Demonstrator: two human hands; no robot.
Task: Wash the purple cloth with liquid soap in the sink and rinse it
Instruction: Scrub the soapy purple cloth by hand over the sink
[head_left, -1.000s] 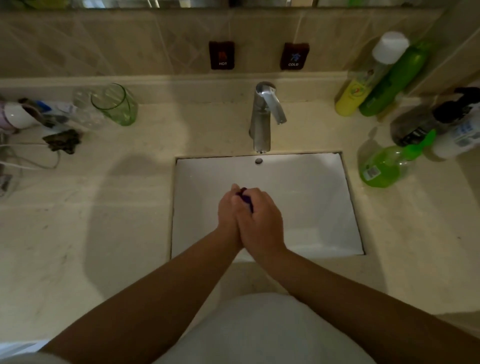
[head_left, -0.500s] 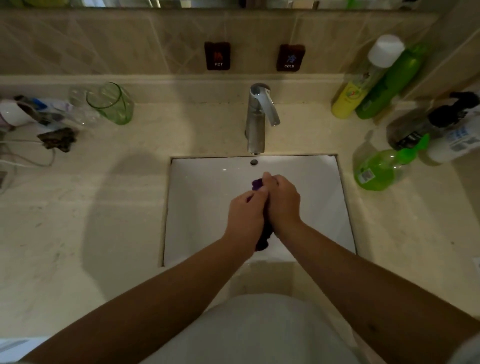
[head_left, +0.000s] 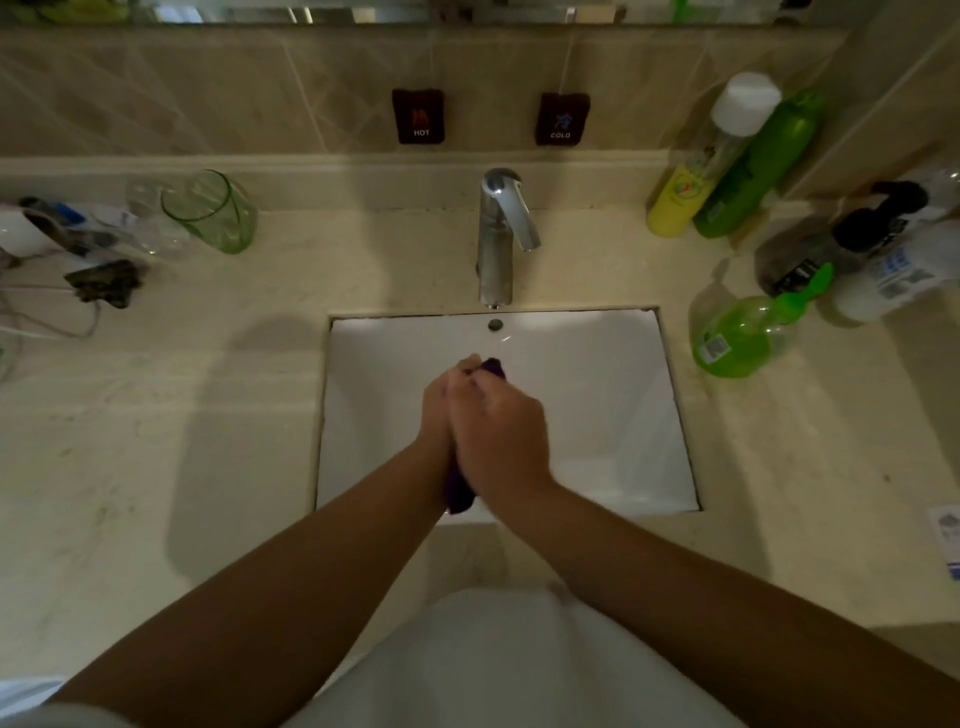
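While the left hand and right hand press together, fingers clamped on the crumpled purple cloth over the white rectangular sink at frame centre: scrubbing step, seemingly; rinsing under the dry chrome tap next.

- The sink is set into the surface, with the tap behind its back edge.
- The 2 hands, left hand and right hand, are pressed together over the sink with the cloth between them.
- A glass stands back left, cables further left.
- 2 bottles lean at the back right; a soap bottle lies just right of the sink.
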